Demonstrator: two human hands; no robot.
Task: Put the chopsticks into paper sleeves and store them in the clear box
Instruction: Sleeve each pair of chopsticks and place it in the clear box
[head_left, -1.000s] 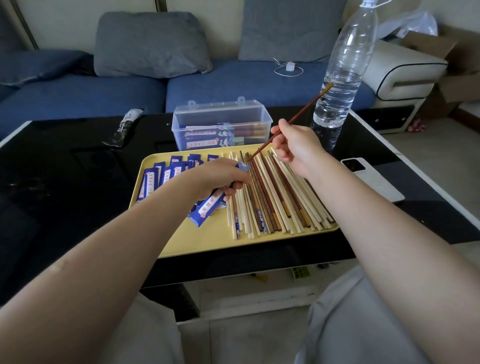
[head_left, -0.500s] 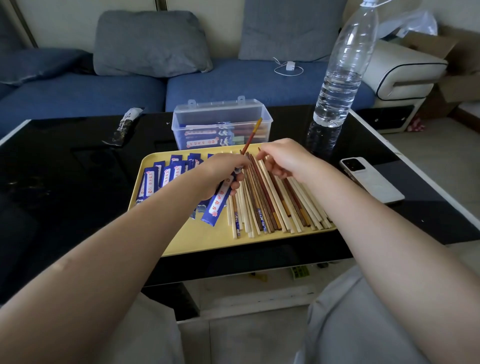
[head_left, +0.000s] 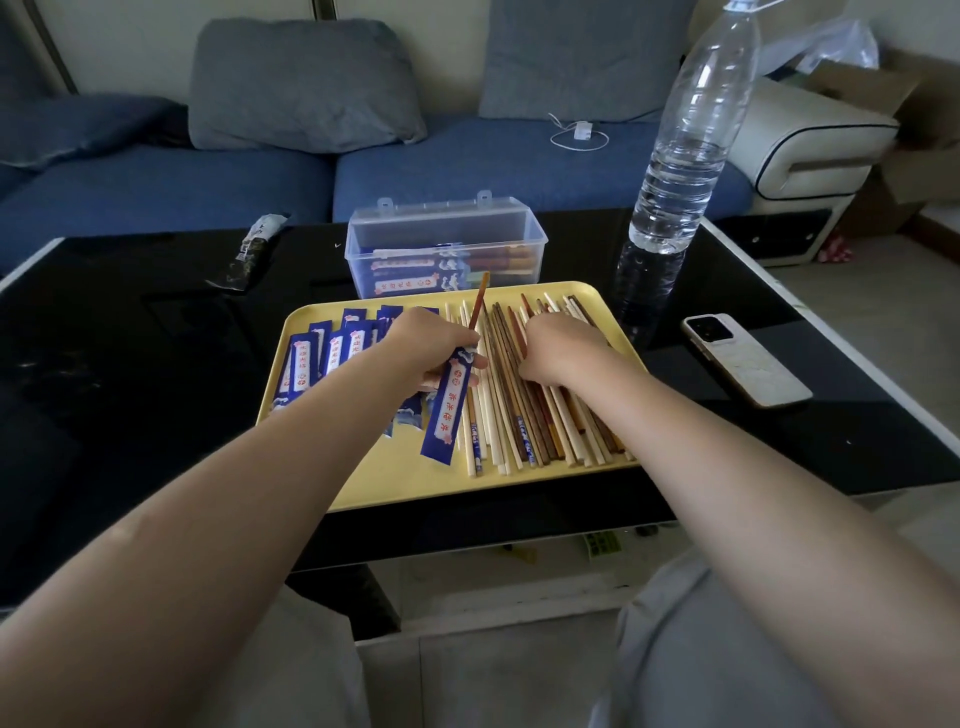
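A yellow tray (head_left: 395, 475) lies on the black table with several loose chopsticks (head_left: 545, 426) on its right half and several blue paper sleeves (head_left: 322, 356) on its left. My left hand (head_left: 434, 348) grips a blue paper sleeve (head_left: 449, 410) with a reddish-brown chopstick (head_left: 479, 304) sticking out of its top. Over the loose chopsticks, my right hand (head_left: 558, 351) reaches down with curled fingers on a dark one; whether it grips it is unclear. Behind the tray stands the clear box (head_left: 447, 244), open, with several sleeved chopsticks inside.
A tall water bottle (head_left: 691, 140) stands right of the box. A white phone (head_left: 745, 358) lies near the table's right edge. A dark wrapper (head_left: 249, 252) lies at the back left. A blue sofa with grey cushions is behind the table.
My right hand slid the reddish-brown chopstick into the sleeve held by my left hand, let go of it and dropped onto the loose chopsticks.
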